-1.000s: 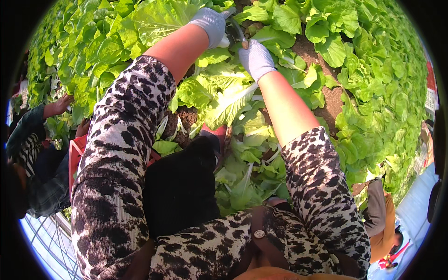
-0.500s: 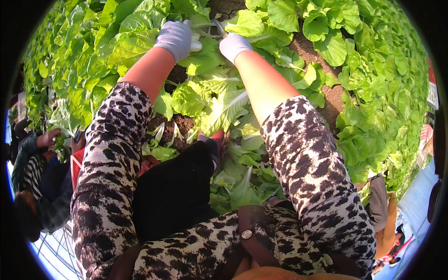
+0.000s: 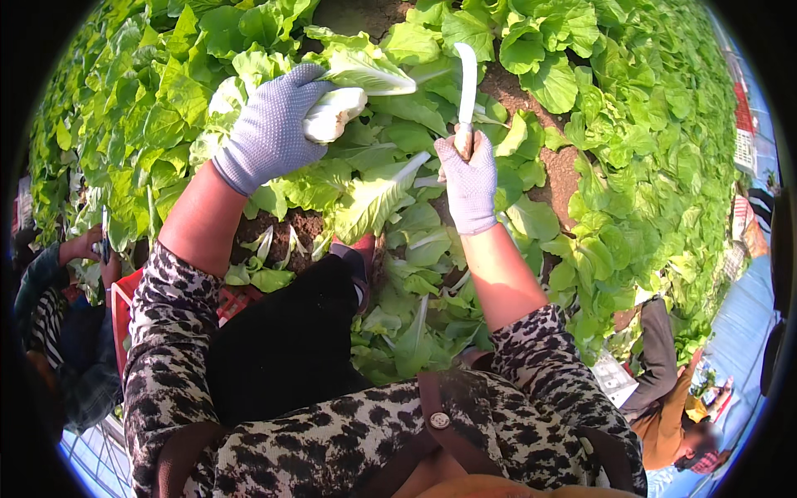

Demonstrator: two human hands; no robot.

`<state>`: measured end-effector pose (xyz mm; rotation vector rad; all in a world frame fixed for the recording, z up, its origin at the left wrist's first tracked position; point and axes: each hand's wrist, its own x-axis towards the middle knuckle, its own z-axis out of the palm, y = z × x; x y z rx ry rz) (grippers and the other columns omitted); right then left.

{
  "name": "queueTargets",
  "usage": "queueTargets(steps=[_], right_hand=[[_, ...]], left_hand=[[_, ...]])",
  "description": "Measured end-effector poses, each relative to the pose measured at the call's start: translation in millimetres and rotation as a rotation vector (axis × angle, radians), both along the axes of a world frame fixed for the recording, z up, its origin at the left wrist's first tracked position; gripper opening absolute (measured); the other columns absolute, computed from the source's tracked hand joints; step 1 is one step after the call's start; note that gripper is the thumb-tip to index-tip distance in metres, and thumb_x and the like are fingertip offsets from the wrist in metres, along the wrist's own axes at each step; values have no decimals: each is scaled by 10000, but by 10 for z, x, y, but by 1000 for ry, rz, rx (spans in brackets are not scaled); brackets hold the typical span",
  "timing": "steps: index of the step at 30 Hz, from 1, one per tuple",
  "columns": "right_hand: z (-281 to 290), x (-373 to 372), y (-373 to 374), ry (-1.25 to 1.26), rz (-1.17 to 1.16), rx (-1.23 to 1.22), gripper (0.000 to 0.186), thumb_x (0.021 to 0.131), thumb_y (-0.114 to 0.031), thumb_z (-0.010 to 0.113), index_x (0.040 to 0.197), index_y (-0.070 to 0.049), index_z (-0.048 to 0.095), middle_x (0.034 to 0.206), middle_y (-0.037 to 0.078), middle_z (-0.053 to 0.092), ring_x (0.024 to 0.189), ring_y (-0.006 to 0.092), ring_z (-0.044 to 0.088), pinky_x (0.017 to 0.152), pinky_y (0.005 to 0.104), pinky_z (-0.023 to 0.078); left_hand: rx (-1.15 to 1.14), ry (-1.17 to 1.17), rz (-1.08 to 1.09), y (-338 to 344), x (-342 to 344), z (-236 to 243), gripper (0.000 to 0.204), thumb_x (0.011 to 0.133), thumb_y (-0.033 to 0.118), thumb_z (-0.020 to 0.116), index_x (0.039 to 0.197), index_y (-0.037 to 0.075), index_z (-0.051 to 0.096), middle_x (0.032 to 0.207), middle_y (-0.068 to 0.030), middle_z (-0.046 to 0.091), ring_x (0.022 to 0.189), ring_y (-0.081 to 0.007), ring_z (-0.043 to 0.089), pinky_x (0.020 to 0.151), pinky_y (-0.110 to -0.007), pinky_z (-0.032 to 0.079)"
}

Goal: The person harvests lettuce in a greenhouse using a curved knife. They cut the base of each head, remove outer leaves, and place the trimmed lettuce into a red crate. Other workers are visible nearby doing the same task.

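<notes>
My left hand [image 3: 274,133], in a pale knitted glove, is closed around a cut head of leafy greens [image 3: 334,114]. Its white base points to the right, and its leaves are partly hidden behind the glove. A loose leaf with a white rib [image 3: 374,75] lies just beyond the base. My right hand [image 3: 470,183], gloved too, grips the short handle of a harvesting knife [image 3: 466,87]. Its curved pale blade points away from me and touches nothing that I can make out. Between my forearms, loose leaves [image 3: 386,195] lie on the ground.
Dense rows of greens [image 3: 124,108] stand left and right, with brown soil [image 3: 560,178] between them. A red crate [image 3: 120,311] is beside my left arm. One co-worker [image 3: 79,340] is at the far left; another person [image 3: 664,427] is at the lower right near a white crate [image 3: 613,380].
My left hand has come nearer and lifted the head of greens, its white base now showing. My right hand has drawn back toward me and right, the knife now raised in plain view.
</notes>
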<state>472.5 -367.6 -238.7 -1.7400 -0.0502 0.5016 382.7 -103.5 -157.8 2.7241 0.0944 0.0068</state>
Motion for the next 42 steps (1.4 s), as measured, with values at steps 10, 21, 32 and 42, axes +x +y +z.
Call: queueTargets(steps=[10, 21, 32, 42], right_hand=[[1284, 22, -392, -249, 33, -48, 350, 812, -70, 802, 1062, -13, 564, 915, 33, 646, 702, 108, 605, 647, 234, 519], [1270, -696, -260, 261, 101, 462, 274, 928, -114, 676, 1143, -71, 511, 901, 8, 575, 651, 71, 537, 560, 214, 450], [288, -738, 299, -262, 918, -234, 311, 895, -225, 663, 1113, -25, 569, 898, 152, 652, 817, 328, 639, 736, 395, 507], [-270, -920, 2010, -220, 997, -405, 330, 906, -279, 594, 1153, -61, 588, 979, 223, 680, 923, 388, 662, 824, 466, 528]], left_hand=[[-1007, 21, -118, -743, -562, 200, 566, 692, 181, 804, 1208, 28, 630, 1275, -135, 612, 1224, -264, 570, 1159, -415, 311], [-1235, 28, -195, -1012, -599, 240, 583, 735, 171, 816, 1254, 20, 596, 1185, -80, 666, 1095, -153, 604, 991, -327, 476], [370, 1158, 165, 162, -1252, -146, 506, 740, 387, 703, 1137, 73, 712, 1181, -199, 669, 986, -288, 699, 861, -369, 560], [508, 1186, 428, 770, -1488, -608, 553, 733, 317, 705, 1236, 92, 667, 1599, -221, 236, 1056, -286, 690, 885, -373, 560]])
